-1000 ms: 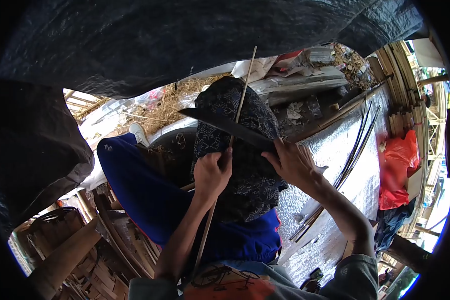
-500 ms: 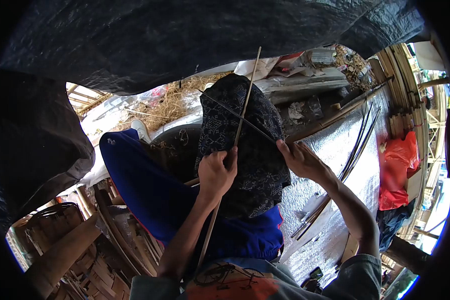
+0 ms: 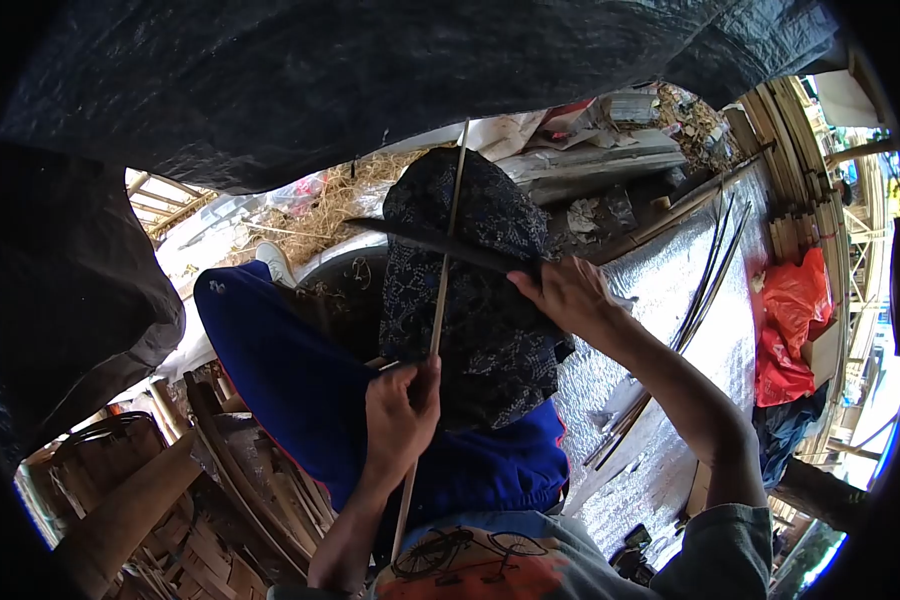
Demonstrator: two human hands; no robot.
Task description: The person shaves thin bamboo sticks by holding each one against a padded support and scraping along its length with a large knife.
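A long thin pale strip (image 3: 442, 300) runs from near my shirt up over the dark patterned cloth (image 3: 500, 350) on my lap. My left hand (image 3: 402, 412) pinches the strip low, below the crossing. My right hand (image 3: 576, 298) is wrapped round the near end of a dark knife (image 3: 435, 240), whose handle is hidden in the fingers. The blade points to the left and crosses the strip above my left hand, with its flat side partly showing. Under the cloth are blue trousers (image 3: 290, 340).
Dark thin strips (image 3: 705, 290) lie on a silvery sheet (image 3: 610, 400) at the right, beside a red plastic bag (image 3: 795, 310). Woven baskets (image 3: 105, 460) and wood pieces are at lower left. Dark sheeting (image 3: 370, 80) hangs overhead. Shavings (image 3: 340, 205) lie beyond my leg.
My left hand has moved down along the strip, towards me. The strip's top end is lower and further left. The blade has turned from edge-on to show its flat side.
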